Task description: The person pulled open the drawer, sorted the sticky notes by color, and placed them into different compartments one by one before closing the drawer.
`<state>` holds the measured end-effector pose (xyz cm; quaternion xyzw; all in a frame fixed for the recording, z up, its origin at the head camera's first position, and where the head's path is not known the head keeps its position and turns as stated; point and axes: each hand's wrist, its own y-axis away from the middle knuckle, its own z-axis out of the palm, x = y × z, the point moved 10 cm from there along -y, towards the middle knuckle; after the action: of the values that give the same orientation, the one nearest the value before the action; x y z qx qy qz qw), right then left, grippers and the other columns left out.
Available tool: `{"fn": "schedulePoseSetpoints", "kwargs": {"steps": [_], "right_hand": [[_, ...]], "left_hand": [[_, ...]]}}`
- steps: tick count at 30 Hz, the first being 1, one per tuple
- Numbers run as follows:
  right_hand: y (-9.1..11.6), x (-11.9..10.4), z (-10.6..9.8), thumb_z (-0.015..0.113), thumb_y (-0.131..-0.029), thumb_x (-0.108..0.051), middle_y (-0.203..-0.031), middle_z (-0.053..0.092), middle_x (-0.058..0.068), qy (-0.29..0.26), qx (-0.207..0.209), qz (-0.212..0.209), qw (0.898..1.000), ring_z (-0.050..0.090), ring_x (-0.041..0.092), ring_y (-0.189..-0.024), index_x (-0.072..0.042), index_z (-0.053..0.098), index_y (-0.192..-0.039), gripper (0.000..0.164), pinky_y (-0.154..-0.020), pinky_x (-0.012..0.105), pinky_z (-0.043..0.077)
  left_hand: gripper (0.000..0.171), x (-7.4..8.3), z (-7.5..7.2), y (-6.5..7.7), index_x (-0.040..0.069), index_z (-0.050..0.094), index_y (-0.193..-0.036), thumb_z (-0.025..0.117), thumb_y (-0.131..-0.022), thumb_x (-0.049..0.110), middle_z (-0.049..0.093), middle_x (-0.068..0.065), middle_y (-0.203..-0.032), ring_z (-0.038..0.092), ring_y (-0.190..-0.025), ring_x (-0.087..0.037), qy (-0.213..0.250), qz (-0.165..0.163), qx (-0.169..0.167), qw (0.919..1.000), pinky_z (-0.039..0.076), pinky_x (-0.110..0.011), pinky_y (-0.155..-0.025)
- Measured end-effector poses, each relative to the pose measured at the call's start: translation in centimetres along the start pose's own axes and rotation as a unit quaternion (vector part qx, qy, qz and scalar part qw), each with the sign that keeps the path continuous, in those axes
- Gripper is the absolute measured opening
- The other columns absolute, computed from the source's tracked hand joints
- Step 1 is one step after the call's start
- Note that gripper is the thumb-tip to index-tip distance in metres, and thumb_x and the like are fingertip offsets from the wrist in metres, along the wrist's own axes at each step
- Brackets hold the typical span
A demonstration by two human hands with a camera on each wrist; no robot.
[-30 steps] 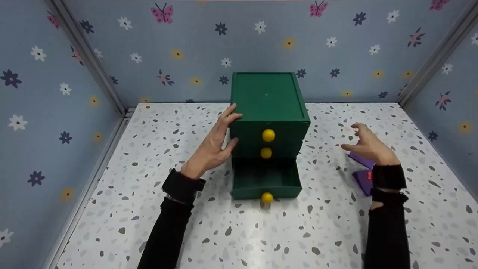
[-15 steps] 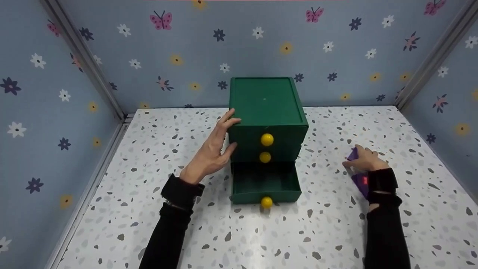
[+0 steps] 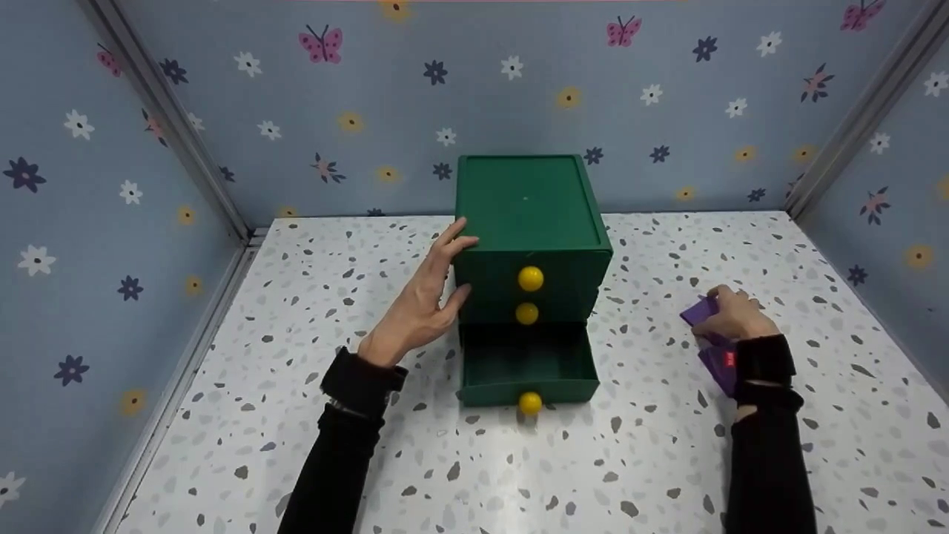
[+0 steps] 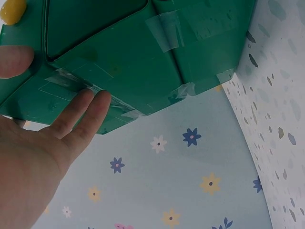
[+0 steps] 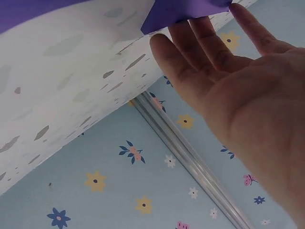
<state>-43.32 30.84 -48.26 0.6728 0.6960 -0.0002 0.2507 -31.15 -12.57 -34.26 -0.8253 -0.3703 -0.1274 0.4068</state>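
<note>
A green drawer cabinet [image 3: 528, 200] with yellow knobs stands near the back wall. Its bottom drawer [image 3: 528, 363] is pulled out, and no contents show in it. My left hand [image 3: 415, 308] rests against the cabinet's left side, fingers extended near the top front edge. The left wrist view shows its fingertips on the taped side panel [image 4: 114, 67]. On the right, my right hand [image 3: 734, 319] pinches a flat purple piece [image 3: 698, 310] at the table. Its fingers also meet that purple edge in the right wrist view. The purple thing's exact kind is unclear.
A second purple part [image 3: 716, 368] with a red label lies under the right wrist; whether it joins the first is hidden. Speckled white table [image 3: 356, 460] lies around the cabinet. Flowered walls [image 3: 296, 96] enclose the back and both sides.
My right hand has come down onto the purple piece and its fingers have closed on it, shifting it slightly. My left hand stays against the cabinet.
</note>
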Motion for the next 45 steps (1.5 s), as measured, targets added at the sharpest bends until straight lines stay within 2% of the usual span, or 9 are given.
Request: {"fn": "schedulePoseSetpoints", "kwargs": {"steps": [6,11,18,21,26,29,33,40,45], "right_hand": [[-0.2,-0.1,0.1,0.073,-0.075,-0.036,-0.118,0.047,0.033,-0.010,0.000,0.007,1.000,0.049,0.040,-0.102,0.009,0.028,-0.136,0.088,-0.081,0.045,0.046],[0.0,-0.4,0.2,0.075,-0.074,-0.039,-0.119,0.048,0.030,-0.035,0.000,0.015,0.999,0.052,0.037,-0.102,0.006,0.027,-0.137,0.091,-0.076,0.037,0.051],[0.8,-1.7,-0.9,0.074,-0.077,-0.038,-0.117,0.050,0.029,-0.076,0.012,-0.009,0.997,0.058,0.032,-0.097,0.006,0.025,-0.139,0.090,-0.066,0.028,0.054],[1.3,-2.5,-1.8,0.074,-0.077,-0.039,-0.115,0.051,0.029,-0.060,0.024,-0.022,0.998,0.058,0.032,-0.095,0.006,0.028,-0.137,0.088,-0.066,0.030,0.052],[2.3,-4.2,-3.1,0.075,-0.075,-0.043,-0.115,0.051,0.027,-0.029,0.040,-0.042,0.998,0.054,0.035,-0.099,0.005,0.032,-0.135,0.088,-0.075,0.037,0.049],[3.1,-5.4,-3.7,0.075,-0.075,-0.042,-0.115,0.051,0.027,-0.038,0.041,-0.056,0.997,0.054,0.033,-0.099,0.003,0.032,-0.135,0.087,-0.076,0.037,0.049],[4.4,-7.2,-4.4,0.075,-0.076,-0.035,-0.121,0.048,0.028,-0.059,0.044,-0.076,0.994,0.053,0.034,-0.102,0.000,0.033,-0.135,0.081,-0.077,0.036,0.049],[7.1,-10.8,-5.4,0.076,-0.076,-0.027,-0.122,0.050,0.028,-0.070,0.058,-0.139,0.986,0.056,0.036,-0.103,0.000,0.037,-0.130,0.072,-0.076,0.033,0.051],[9.0,-13.4,-5.9,0.078,-0.074,-0.022,-0.119,0.052,0.028,-0.064,0.066,-0.184,0.979,0.057,0.039,-0.102,0.002,0.038,-0.129,0.072,-0.081,0.042,0.055]], "left_hand": [[0.061,-0.1,0.1,0.1,0.025,0.023,-0.148,0.049,-0.096,0.008,0.007,0.001,-0.161,0.014,-0.148,-0.012,0.001,-0.001,0.000,1.0000,0.021,-0.025,-0.120],[0.061,-0.1,0.0,0.0,0.025,0.023,-0.148,0.049,-0.096,0.006,0.008,-0.001,-0.161,0.013,-0.148,-0.011,0.004,0.000,0.002,1.0000,0.020,-0.024,-0.120],[0.061,0.2,0.0,-0.2,0.023,0.024,-0.148,0.049,-0.096,0.004,0.008,-0.002,-0.160,0.013,-0.148,-0.013,0.004,0.008,0.006,0.9999,0.020,-0.028,-0.121],[0.061,0.2,-0.1,-0.2,0.023,0.024,-0.147,0.050,-0.095,0.004,0.009,-0.001,-0.160,0.015,-0.148,-0.014,0.000,0.006,0.008,0.9999,0.023,-0.030,-0.120],[0.062,0.0,0.0,-0.2,0.026,0.023,-0.148,0.050,-0.096,0.005,0.007,0.001,-0.161,0.014,-0.148,-0.012,0.000,-0.005,0.002,1.0000,0.023,-0.028,-0.120],[0.063,-0.1,0.1,-0.1,0.028,0.022,-0.148,0.050,-0.096,0.006,0.006,0.003,-0.161,0.013,-0.148,-0.011,-0.001,-0.011,-0.002,0.9999,0.023,-0.025,-0.119],[0.062,-0.2,0.1,-0.1,0.027,0.022,-0.148,0.050,-0.096,0.006,0.006,0.002,-0.161,0.015,-0.147,-0.013,0.000,-0.012,-0.002,0.9999,0.025,-0.030,-0.119],[0.062,-0.2,0.1,-0.1,0.027,0.022,-0.147,0.050,-0.096,0.006,0.006,0.003,-0.161,0.015,-0.147,-0.012,0.005,-0.015,-0.002,0.9999,0.025,-0.030,-0.119],[0.062,-0.3,0.1,-0.1,0.027,0.023,-0.147,0.050,-0.096,0.006,0.007,0.003,-0.160,0.016,-0.147,-0.011,0.001,-0.015,0.000,0.9999,0.028,-0.031,-0.118]]}}
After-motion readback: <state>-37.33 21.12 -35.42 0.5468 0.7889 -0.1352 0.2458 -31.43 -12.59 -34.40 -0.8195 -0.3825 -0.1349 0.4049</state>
